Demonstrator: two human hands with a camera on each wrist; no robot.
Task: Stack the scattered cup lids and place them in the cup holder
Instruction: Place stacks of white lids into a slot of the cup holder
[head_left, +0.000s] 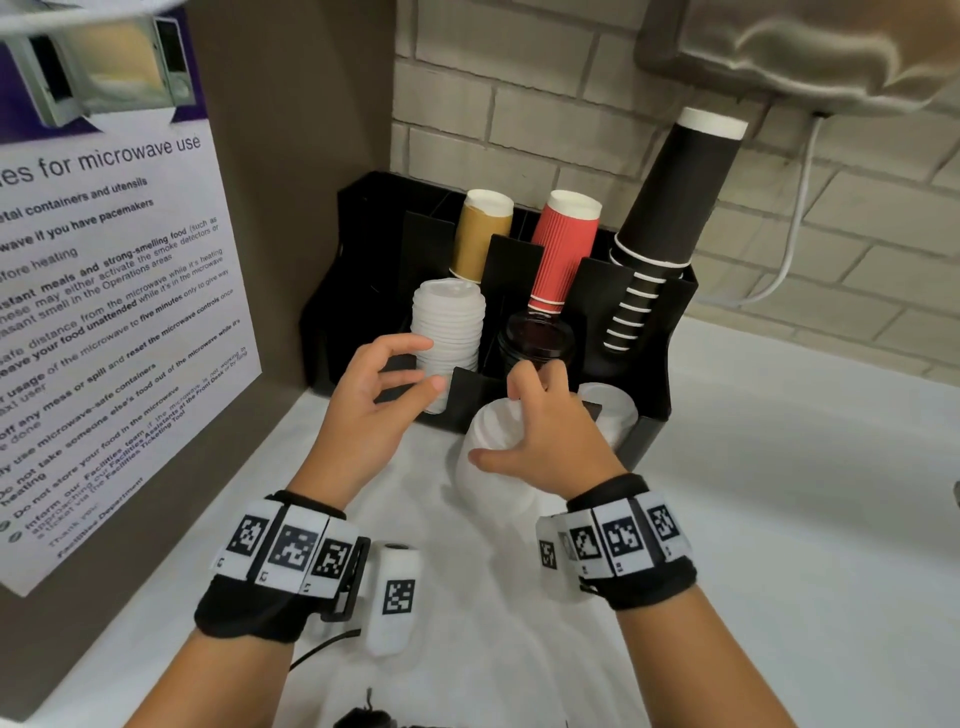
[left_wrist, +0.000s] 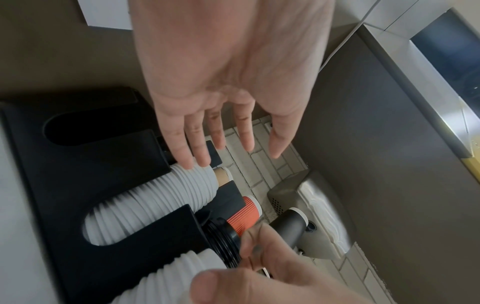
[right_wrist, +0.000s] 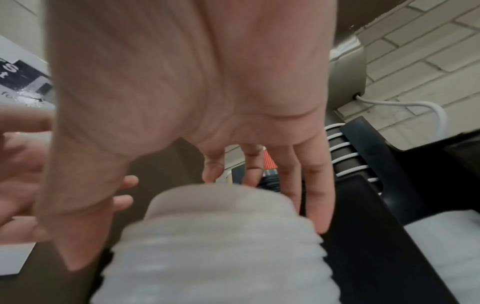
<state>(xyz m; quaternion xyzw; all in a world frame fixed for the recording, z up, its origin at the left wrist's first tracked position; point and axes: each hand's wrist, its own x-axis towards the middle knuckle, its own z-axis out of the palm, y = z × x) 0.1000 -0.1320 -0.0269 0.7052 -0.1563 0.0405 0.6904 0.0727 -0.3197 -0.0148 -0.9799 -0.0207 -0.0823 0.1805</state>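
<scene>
A black cup holder (head_left: 358, 270) stands in the corner of the white counter. Its front left slot holds a tall stack of white lids (head_left: 448, 322), also in the left wrist view (left_wrist: 155, 205). Black lids (head_left: 537, 338) fill the middle slot, and more white lids (head_left: 610, 410) sit at the front right. My right hand (head_left: 498, 415) grips a second stack of white lids (head_left: 488, 483), tilted just in front of the holder, thumb on its left and fingers over its top; this stack (right_wrist: 213, 246) is blurred. My left hand (head_left: 415, 364) hovers with relaxed fingers beside the slotted stack, holding nothing.
Gold cups (head_left: 480, 234), red cups (head_left: 563, 249) and a tall column of black cups (head_left: 670, 197) stand in the holder's back slots. A microwave notice (head_left: 104, 312) covers the left wall. A white cable (head_left: 795, 234) hangs on the brick wall under a grey appliance (head_left: 805, 52).
</scene>
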